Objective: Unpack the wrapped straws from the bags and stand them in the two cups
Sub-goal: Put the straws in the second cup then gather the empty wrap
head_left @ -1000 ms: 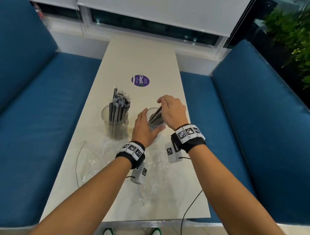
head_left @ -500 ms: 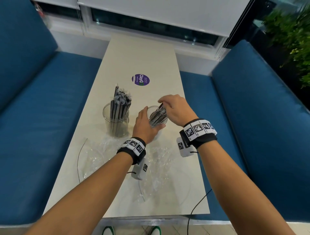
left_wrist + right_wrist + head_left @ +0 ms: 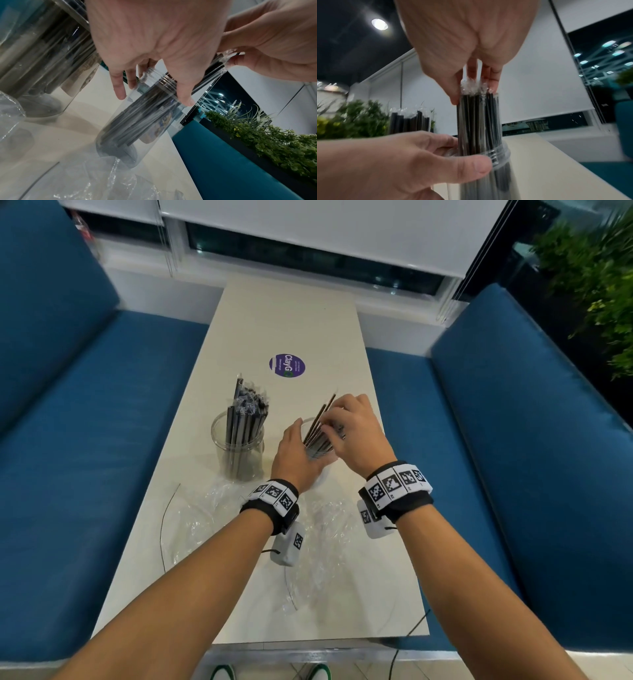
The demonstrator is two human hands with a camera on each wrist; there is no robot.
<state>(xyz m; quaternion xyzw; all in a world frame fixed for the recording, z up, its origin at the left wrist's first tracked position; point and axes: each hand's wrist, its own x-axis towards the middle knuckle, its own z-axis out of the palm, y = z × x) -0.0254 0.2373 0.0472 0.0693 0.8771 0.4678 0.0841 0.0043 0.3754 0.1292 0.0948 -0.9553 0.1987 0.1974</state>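
Observation:
Two clear plastic cups stand mid-table. The left cup (image 3: 239, 446) (image 3: 42, 60) is full of black wrapped straws (image 3: 409, 121). My left hand (image 3: 301, 440) (image 3: 150, 94) (image 3: 419, 162) grips the right cup (image 3: 320, 455) (image 3: 137, 128) just under its ribbed rim (image 3: 498, 154). A bundle of black wrapped straws (image 3: 318, 426) (image 3: 479, 121) stands in this cup, leaning away from me. My right hand (image 3: 329, 419) (image 3: 471, 88) pinches the bundle near its crinkled wrapper tops, thumb on one side and fingers on the other. The cup's base is hidden in the head view.
Two empty clear bags (image 3: 202, 508) (image 3: 329, 546) (image 3: 102, 182) lie crumpled on the cream table (image 3: 291, 320) between the cups and me. A purple round sticker (image 3: 287, 365) sits beyond the cups. Blue benches (image 3: 102, 440) (image 3: 496, 457) flank the table. A cable (image 3: 407, 635) hangs off the near edge.
The straw bundle now reaches higher out of the right cup, with its tips showing past my right hand's fingers. My left hand keeps its hold on the cup.

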